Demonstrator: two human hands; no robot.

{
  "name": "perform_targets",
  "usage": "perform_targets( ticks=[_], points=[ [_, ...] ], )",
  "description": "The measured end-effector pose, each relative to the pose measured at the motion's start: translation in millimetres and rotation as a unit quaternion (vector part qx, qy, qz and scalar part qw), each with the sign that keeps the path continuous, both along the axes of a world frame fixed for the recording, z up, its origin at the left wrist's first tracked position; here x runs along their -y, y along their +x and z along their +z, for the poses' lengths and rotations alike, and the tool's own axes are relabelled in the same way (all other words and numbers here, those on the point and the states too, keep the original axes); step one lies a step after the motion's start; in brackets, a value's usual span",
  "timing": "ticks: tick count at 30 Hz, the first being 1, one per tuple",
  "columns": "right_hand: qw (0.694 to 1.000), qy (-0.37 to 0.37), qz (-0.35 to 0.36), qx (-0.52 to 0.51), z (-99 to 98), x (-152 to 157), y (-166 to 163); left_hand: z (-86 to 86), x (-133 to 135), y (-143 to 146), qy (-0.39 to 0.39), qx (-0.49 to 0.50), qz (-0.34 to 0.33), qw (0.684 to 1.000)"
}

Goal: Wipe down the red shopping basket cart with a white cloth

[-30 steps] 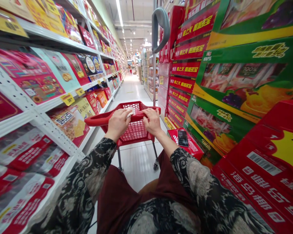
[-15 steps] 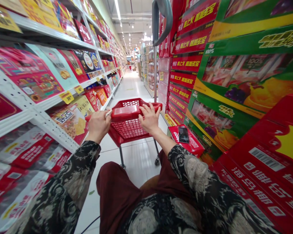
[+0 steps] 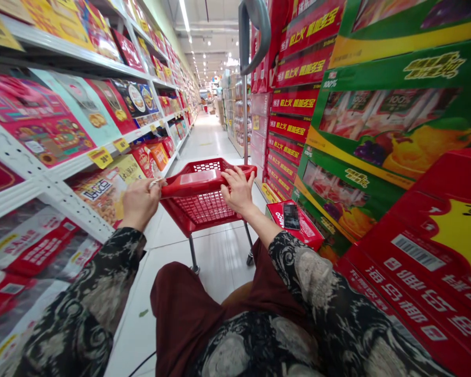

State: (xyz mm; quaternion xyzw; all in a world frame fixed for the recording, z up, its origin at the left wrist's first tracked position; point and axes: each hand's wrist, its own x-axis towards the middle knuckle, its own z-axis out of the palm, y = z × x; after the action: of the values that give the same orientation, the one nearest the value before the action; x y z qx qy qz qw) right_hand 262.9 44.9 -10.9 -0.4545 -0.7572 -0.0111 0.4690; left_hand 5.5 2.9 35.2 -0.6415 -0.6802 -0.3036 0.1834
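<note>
A small red shopping cart (image 3: 208, 209) stands in front of my knees, its red handle (image 3: 196, 179) running crosswise. At the left end of that handle, my left hand (image 3: 140, 201) is closed on a crumpled white tissue (image 3: 156, 183). Most of the tissue is hidden by the fingers. My right hand (image 3: 237, 191) lies over the right part of the handle, fingers curled across its top, gripping it. Mesh walls of the basket show below the handle.
Shelves (image 3: 74, 167) with packaged snacks line the left side. On the right rise stacked red drink cartons (image 3: 290, 125) and green juice boxes (image 3: 377, 120). A phone (image 3: 291, 216) rests on a red box (image 3: 310, 233). A grey-topped pole (image 3: 245, 120) stands behind the cart's right side.
My left hand has slid left along the handle to its end with the tissue. My right hand keeps its grip. The whole view has shifted slightly.
</note>
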Motion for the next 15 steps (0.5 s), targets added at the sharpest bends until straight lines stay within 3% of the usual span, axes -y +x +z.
perform_targets(
  ticks=[10,12,15],
  points=[
    [1.0,0.002,-0.001,-0.003,-1.2,0,2,0.7,-16,104,0.013,-0.059,-0.182,0.982],
    [1.0,0.0,0.001,0.005,-0.9,0,4,1.9,-16,112,0.008,-0.077,-0.193,0.978],
    [1.0,-0.004,0.007,0.012,-0.3,-1,8,3.9,-14,100,0.007,-0.079,-0.182,0.98]
  ],
)
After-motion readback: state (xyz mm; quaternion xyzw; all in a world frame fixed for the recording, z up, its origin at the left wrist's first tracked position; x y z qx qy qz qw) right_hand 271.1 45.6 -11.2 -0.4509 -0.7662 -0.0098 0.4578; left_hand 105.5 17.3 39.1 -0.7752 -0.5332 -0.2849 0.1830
